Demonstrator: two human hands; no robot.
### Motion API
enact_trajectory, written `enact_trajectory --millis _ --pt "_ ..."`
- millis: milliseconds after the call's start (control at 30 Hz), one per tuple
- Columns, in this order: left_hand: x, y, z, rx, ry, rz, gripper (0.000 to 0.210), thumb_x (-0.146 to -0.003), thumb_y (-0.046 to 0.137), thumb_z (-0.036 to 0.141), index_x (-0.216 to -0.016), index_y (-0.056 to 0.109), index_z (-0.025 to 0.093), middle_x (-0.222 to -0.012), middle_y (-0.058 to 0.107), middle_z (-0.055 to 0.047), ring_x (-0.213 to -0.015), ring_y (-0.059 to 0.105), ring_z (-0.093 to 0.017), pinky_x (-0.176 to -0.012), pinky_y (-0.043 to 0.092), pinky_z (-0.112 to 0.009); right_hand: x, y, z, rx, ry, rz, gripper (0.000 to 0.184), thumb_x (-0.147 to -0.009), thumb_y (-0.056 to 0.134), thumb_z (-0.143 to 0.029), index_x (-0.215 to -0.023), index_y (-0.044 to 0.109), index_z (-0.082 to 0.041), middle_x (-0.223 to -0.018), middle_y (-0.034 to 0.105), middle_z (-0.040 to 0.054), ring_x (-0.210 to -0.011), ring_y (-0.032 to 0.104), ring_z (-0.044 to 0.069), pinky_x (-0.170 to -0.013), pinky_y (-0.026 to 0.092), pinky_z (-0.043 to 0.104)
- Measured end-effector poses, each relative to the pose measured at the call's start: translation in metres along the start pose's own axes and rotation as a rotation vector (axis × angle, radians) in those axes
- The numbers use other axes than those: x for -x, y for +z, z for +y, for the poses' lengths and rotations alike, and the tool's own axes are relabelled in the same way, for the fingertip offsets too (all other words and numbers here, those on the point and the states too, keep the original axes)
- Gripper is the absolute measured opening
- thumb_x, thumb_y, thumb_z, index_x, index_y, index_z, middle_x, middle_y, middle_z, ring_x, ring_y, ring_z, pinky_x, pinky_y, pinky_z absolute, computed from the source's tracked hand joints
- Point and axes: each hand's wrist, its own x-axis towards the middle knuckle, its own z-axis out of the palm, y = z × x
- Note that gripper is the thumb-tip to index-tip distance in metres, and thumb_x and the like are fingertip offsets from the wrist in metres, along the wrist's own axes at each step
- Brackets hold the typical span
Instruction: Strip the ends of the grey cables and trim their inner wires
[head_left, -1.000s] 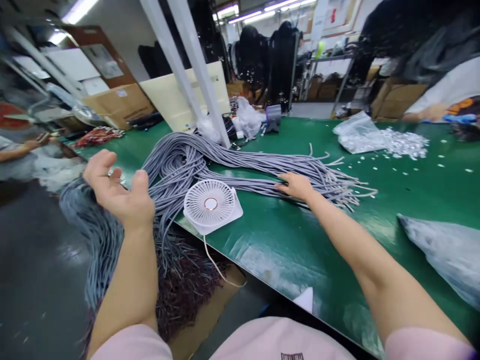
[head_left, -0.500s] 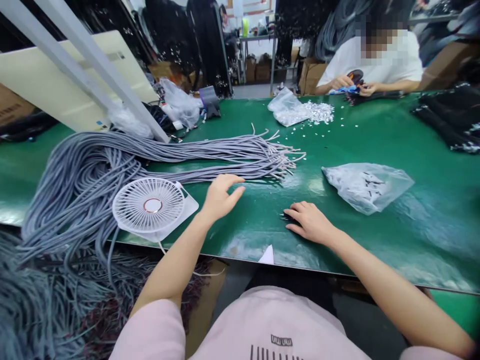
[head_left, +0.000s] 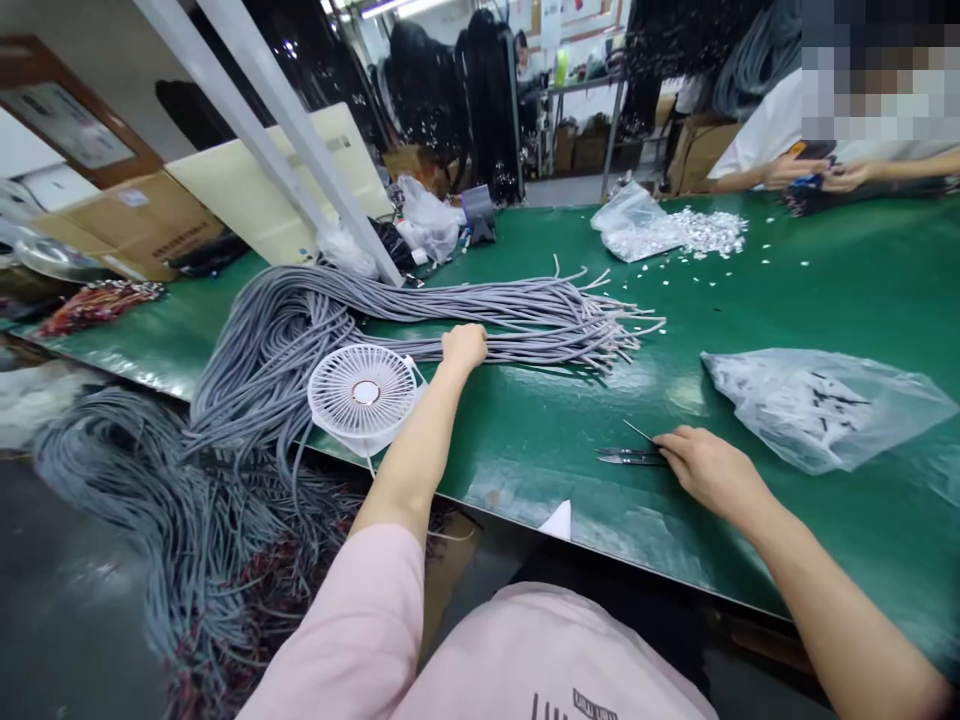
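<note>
My left hand point(head_left: 464, 346) reaches across the white fan and is closed on the near strands of the grey cable bundle point(head_left: 525, 300); how many it grips is hidden. The cables lie coiled at the left, their stripped-looking ends fanned out to the right. My right hand point(head_left: 709, 468) is low over the table with its fingers pinched on a thin metal rod point(head_left: 637, 431) that points up and left. Thread snips point(head_left: 626, 457) lie flat right beside those fingertips, their handle end partly covered.
A small white fan point(head_left: 365, 395) stands by the front edge. Clear plastic bags, one with white and black pieces point(head_left: 825, 405) and one spilling small shiny bits point(head_left: 637, 225), lie on the green table point(head_left: 525, 440). Across it sits a co-worker point(head_left: 847, 175). More cables point(head_left: 195, 540) hang below.
The view has swung left. My left hand went from open above the table to closed on the cables. My right hand drew back from the snips, now holding a thin metal rod.
</note>
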Motion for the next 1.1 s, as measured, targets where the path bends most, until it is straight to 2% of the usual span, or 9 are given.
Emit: enact_trajectory --millis 100,200,367,500,600,733,800,933,1100 --pt "-0.013 0.002 -0.016 -0.05 -0.106 -0.069 0.027 -0.08 0.052 0.021 -0.099 0.071 0.019 -0.109 0.068 -0.013 -0.106 0.06 -0.028 -0.089 0.045 -0.039 -0.004 -0.005 -0.003 -0.027 0.01 -0.035 0.029 -0.091 0.042 -0.024 -0.104 0.068 -0.019 -0.098 0.066 0.008 -0.091 0.062 0.022 -0.068 0.046 0.03" --pt "-0.021 0.005 -0.023 -0.085 -0.129 -0.146 0.027 -0.076 0.06 0.029 -0.1 0.071 0.02 -0.113 0.067 -0.012 -0.107 0.06 -0.028 -0.089 0.046 -0.037 -0.009 -0.009 -0.006 -0.05 0.037 -0.101 0.029 -0.088 0.043 -0.02 -0.106 0.066 -0.019 -0.099 0.065 0.0088 -0.093 0.061 0.023 -0.069 0.045 0.031" --pt "-0.034 0.005 -0.021 -0.158 -0.101 -0.242 0.033 -0.071 0.063 0.025 -0.103 0.068 0.02 -0.115 0.066 -0.014 -0.107 0.06 -0.03 -0.092 0.043 -0.043 -0.018 -0.012 -0.008 -0.096 0.04 -0.185 0.03 -0.084 0.043 -0.015 -0.107 0.062 -0.016 -0.094 0.065 0.0101 -0.091 0.061 0.024 -0.073 0.043 0.031" --pt "-0.033 0.006 -0.013 -0.24 -0.038 -0.25 0.032 -0.073 0.057 0.023 -0.104 0.067 0.019 -0.117 0.064 -0.016 -0.112 0.055 -0.035 -0.097 0.033 -0.055 -0.02 -0.019 -0.006 -0.206 0.044 -0.21 0.031 -0.082 0.044 -0.013 -0.108 0.06 -0.016 -0.096 0.068 0.009 -0.088 0.062 0.021 -0.07 0.042 0.028" --pt "-0.03 0.007 -0.01 -0.286 0.014 -0.246 0.032 -0.074 0.055 0.026 -0.102 0.066 0.014 -0.12 0.062 -0.021 -0.116 0.051 -0.039 -0.096 0.033 -0.056 -0.017 -0.025 -0.001 -0.319 0.064 -0.19 0.034 -0.085 0.039 -0.013 -0.111 0.061 -0.018 -0.104 0.069 0.0065 -0.091 0.063 0.019 -0.075 0.042 0.026" --pt "-0.031 0.002 -0.013 -0.294 0.04 -0.281 0.031 -0.071 0.057 0.033 -0.091 0.065 0.01 -0.103 0.067 -0.023 -0.098 0.059 -0.037 -0.087 0.04 -0.05 -0.011 -0.028 0.005 -0.278 0.063 -0.171 0.033 -0.085 0.041 -0.012 -0.106 0.065 -0.019 -0.104 0.069 0.0065 -0.094 0.063 0.02 -0.076 0.042 0.026" --pt "-0.031 -0.005 -0.016 -0.264 0.062 -0.283 0.031 -0.069 0.059 0.035 -0.087 0.065 0.011 -0.093 0.068 -0.017 -0.089 0.06 -0.031 -0.08 0.042 -0.042 -0.008 -0.028 0.005 -0.201 0.043 -0.16 0.032 -0.083 0.042 -0.01 -0.104 0.066 -0.018 -0.103 0.068 0.008 -0.095 0.062 0.022 -0.074 0.041 0.027" --pt "-0.027 -0.023 -0.017 -0.197 0.115 -0.24 0.031 -0.071 0.056 0.036 -0.092 0.063 0.015 -0.09 0.066 -0.007 -0.082 0.056 -0.021 -0.069 0.039 -0.027 -0.006 -0.027 0.001 -0.089 -0.019 -0.167 0.034 -0.08 0.043 -0.006 -0.103 0.064 -0.018 -0.102 0.066 0.0103 -0.094 0.06 0.023 -0.069 0.039 0.027" --pt "-0.011 -0.04 -0.005 0.01 0.214 -0.18 0.024 -0.07 0.056 0.034 -0.084 0.061 0.015 -0.073 0.06 0.0 -0.066 0.05 -0.014 -0.059 0.034 -0.021 -0.008 -0.028 -0.002 -0.02 -0.038 -0.218 0.033 -0.08 0.043 -0.008 -0.108 0.059 -0.015 -0.097 0.065 0.0138 -0.088 0.061 0.025 -0.062 0.036 0.029"
